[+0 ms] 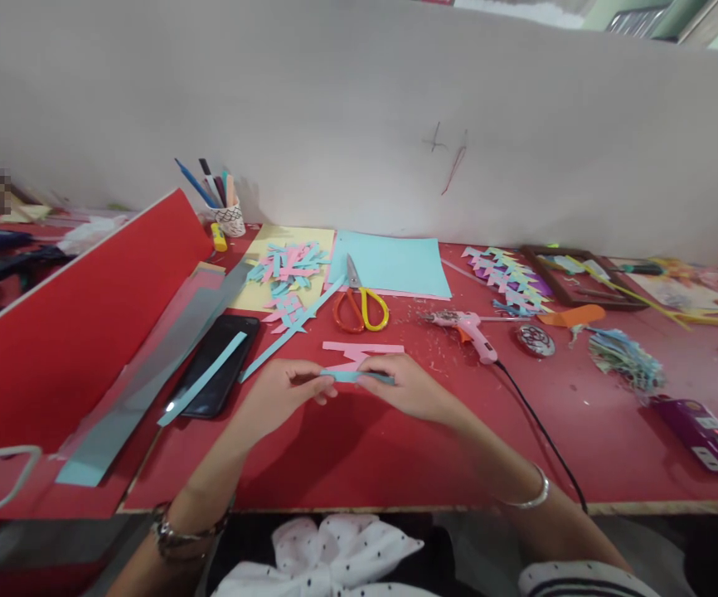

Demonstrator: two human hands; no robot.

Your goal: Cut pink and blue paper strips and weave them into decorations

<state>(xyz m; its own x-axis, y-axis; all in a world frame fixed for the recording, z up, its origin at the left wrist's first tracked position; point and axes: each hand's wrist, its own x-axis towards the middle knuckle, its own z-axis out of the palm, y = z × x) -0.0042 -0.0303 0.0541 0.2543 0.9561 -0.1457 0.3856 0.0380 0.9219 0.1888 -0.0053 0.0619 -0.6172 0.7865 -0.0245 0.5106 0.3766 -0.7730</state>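
Observation:
A short blue paper strip is stretched between my two hands, low over the red table. My left hand pinches its left end between thumb and fingers. At its other end, my right hand has its fingers closed on the strip. Just beyond them lie pink paper strips, partly hidden by the blue one and my fingers. Scissors with one red and one yellow handle rest behind these. To the left, a long blue strip slants toward my left hand.
A black phone with a blue strip on it lies left, near a red board. Folded paper pieces sit on yellow paper beside blue sheets. A pink glue gun trails its cord on the right. A pen cup stands behind.

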